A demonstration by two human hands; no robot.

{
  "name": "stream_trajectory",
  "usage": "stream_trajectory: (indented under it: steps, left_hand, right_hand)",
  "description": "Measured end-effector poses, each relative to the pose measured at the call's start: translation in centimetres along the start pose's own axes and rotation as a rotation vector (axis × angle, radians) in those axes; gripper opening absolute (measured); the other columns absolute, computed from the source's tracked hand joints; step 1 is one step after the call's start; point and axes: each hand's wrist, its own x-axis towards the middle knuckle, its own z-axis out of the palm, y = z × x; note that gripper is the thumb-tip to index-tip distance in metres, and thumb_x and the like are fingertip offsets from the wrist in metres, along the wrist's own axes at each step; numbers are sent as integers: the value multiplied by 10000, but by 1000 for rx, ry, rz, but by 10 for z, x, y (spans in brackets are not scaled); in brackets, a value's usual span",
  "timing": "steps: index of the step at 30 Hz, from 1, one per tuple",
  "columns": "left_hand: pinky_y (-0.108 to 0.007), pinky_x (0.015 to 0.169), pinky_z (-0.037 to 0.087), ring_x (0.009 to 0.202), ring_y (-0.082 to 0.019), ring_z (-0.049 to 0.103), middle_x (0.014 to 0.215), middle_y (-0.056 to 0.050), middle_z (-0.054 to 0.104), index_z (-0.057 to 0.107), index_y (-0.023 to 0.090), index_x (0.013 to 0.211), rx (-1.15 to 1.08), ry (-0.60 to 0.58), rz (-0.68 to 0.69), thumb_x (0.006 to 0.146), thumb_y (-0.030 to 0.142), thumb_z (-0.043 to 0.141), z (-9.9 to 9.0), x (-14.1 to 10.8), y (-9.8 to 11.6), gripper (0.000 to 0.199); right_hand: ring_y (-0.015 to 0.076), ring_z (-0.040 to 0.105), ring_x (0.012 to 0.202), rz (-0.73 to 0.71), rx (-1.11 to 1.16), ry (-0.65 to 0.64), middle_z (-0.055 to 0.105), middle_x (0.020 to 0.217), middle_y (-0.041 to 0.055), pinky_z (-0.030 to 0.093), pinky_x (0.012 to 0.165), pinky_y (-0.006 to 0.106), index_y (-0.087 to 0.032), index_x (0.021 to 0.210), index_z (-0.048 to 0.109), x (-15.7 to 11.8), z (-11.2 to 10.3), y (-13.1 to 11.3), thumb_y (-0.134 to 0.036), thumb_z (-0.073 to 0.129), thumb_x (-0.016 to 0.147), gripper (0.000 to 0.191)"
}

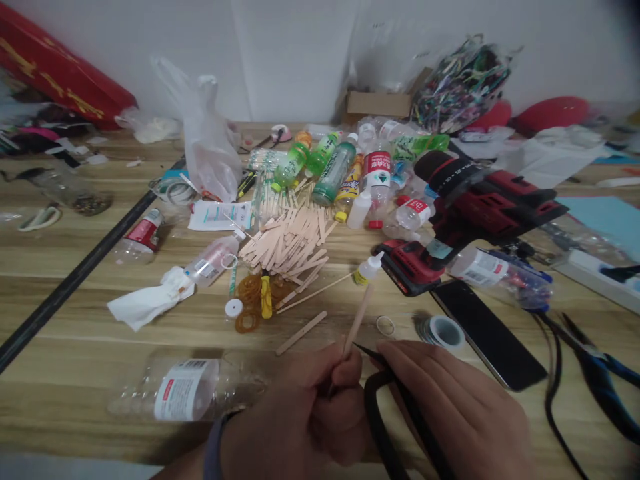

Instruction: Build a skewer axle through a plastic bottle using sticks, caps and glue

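The left hand (310,407) has its grip clamped on a wooden craft stick (357,323), thumb against curled fingers. The right hand (460,400) has its grip closed around black-handled scissors (383,377), their tip just beside the stick at five o'clock; whether the blades touch the wood, I cannot tell. A twisting stick or slipping blade could nick the left fingertips, and squeezing might split the wood lengthwise. At twelve o'clock, a small glue bottle (369,270) could topple if a flying offcut or knuckle struck it.
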Motion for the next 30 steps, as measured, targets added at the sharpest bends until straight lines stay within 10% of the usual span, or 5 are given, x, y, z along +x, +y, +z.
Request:
stream_trajectory:
  steps: [5,10,19,27,30]
  left_hand:
    - [-231,409,102,398,-70,98,412,124,212,343,230,643,-238,-107,-28,826,471,607,6,-3,5,401]
    - [-236,442,142,418,-74,147,453,104,237,341,231,644,-135,26,-18,900,499,492,6,-3,-2,401]
    - [-291,587,263,604,-128,358,621,50,402,413,212,657,746,185,375,1012,548,361,-17,4,-8,491]
    - [-246,515,228,495,-120,181,501,100,209,360,240,706,110,-12,27,972,481,362,-1,-2,1,359]
    - [-269,526,236,509,-130,237,523,80,275,365,240,681,353,111,150,983,476,328,-2,-1,-1,385]
  right_hand:
    - [196,739,923,-20,-45,-7,790,960,90,570,765,285,-116,1226,600,-3,0,1,-82,365,999,328]
    - [210,744,870,-6,17,-9,790,951,100,575,690,285,-138,1224,629,-3,2,2,-123,396,997,326]
    - [117,640,481,659,798,-244,657,558,-31,481,447,186,-229,594,630,19,1,-15,-341,507,996,435]
    - [197,755,787,23,169,152,791,896,77,584,663,288,-171,1134,662,4,11,7,-137,416,1009,277]
    - [167,724,641,134,276,121,766,755,38,554,561,250,-178,969,709,11,11,6,-167,456,1001,256]
